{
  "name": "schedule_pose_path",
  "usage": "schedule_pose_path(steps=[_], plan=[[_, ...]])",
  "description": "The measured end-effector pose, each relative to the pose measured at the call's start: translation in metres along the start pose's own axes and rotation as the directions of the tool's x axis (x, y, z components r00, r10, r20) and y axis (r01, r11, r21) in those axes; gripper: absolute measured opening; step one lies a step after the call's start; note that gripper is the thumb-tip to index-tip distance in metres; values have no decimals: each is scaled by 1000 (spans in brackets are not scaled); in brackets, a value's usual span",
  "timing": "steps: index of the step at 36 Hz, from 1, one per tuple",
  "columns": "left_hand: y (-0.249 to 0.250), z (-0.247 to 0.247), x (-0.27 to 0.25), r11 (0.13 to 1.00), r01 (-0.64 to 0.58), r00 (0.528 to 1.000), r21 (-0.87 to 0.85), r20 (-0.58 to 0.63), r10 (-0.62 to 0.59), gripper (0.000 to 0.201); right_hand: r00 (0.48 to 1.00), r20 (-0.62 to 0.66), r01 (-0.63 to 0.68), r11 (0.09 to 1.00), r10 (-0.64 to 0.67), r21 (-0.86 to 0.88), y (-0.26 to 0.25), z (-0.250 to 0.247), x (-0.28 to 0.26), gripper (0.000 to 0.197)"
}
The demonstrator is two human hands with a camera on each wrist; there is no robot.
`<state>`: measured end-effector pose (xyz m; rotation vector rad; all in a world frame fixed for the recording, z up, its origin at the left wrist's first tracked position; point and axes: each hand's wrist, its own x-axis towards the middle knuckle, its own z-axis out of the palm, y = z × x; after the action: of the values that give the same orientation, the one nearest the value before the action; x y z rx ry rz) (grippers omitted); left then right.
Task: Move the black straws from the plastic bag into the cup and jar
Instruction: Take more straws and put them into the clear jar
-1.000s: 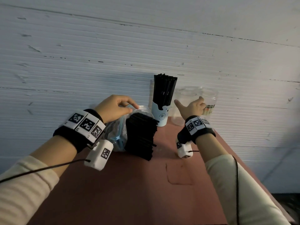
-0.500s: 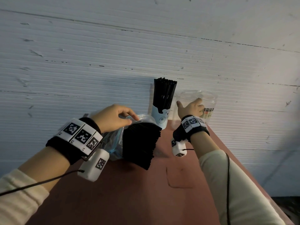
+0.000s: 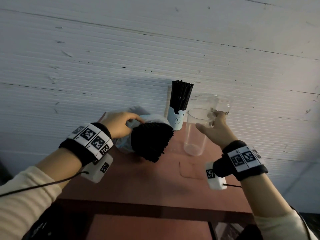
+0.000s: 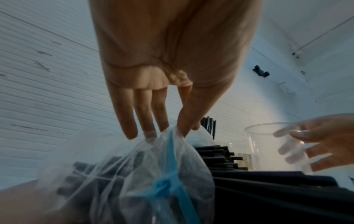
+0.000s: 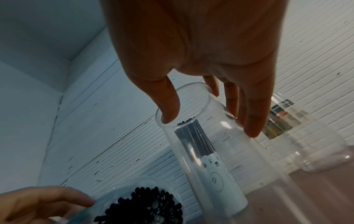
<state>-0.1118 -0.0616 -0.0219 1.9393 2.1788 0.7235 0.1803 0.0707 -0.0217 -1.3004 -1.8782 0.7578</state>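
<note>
My left hand [image 3: 119,124] pinches the top of the clear plastic bag [image 4: 134,174], which lies on the table. A thick bundle of black straws [image 3: 150,142] sticks out of the bag toward me. My right hand [image 3: 213,130] grips an empty clear plastic cup [image 3: 194,135] by its rim, thumb inside and fingers [image 5: 252,130] outside. The cup stands on the table just right of the bundle. Behind it, by the wall, stands the clear jar [image 3: 222,104], which looks empty. A pale blue paper cup [image 3: 176,119] with a bear face holds several upright black straws [image 3: 181,96].
All of this sits at the far end of a narrow reddish-brown table [image 3: 155,184], against a white ribbed wall [image 3: 103,66]. The table's right edge runs close beside my right wrist. A blue tie [image 4: 164,186] is knotted round the bag.
My right hand has taken the clear cup from beside the jar and drawn it nearer, next to the straw bundle. My left hand still holds the bag. The view has pulled back.
</note>
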Motion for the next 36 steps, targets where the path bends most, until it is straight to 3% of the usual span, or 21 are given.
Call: schedule_pose_path(steps=[7, 10, 12, 15, 17, 19, 22, 26, 29, 32, 34, 36], plan=[[-10, -9, -6, 995, 18, 998, -97, -65, -24, 51, 998, 50, -42, 998, 45, -45, -2, -7, -15, 87], [-11, -11, -7, 987, -4, 995, -163, -99, -13, 47, 1000, -16, -6, 985, 3, -171, -13, -8, -27, 98], [-9, -12, -4, 982, -5, 990, -189, -136, -21, 46, 984, -116, 101, 963, -133, -250, -25, -6, -37, 93], [-4, -14, 2, 992, 8, 988, -130, -154, -28, 47, 869, -202, 386, 873, -452, -298, -48, 5, -48, 65], [-3, -14, 7, 989, 2, 986, -148, -165, -27, 47, 819, -112, 513, 806, -562, -294, -66, 21, -50, 42], [-3, -14, 10, 980, 3, 984, -199, -174, -38, 43, 805, 42, 580, 770, -592, -266, -81, 46, -47, 27], [-1, -13, 13, 968, -7, 978, -252, -204, -46, 35, 787, 262, 615, 741, -559, -269, -100, 84, -38, 26], [-1, -15, 15, 959, -29, 979, -283, -202, -30, 29, 760, 486, 636, 647, -431, -421, -126, 117, -33, 33], [-6, -17, 17, 966, -13, 981, -259, -190, -37, 37, 785, 560, 576, 643, -264, -504, -126, 133, -24, 36], [-9, -19, 21, 978, 13, 983, -207, -174, -50, 53, 765, 597, 595, 620, -242, -512, -126, 139, -16, 43], [-9, -21, 23, 982, 24, 984, -188, -171, -56, 55, 761, 627, 590, 581, -167, -561, -127, 139, -15, 46], [-9, -21, 25, 984, 26, 985, -178, -161, -55, 54, 754, 627, 609, 569, -198, -553, -129, 138, -13, 45]])
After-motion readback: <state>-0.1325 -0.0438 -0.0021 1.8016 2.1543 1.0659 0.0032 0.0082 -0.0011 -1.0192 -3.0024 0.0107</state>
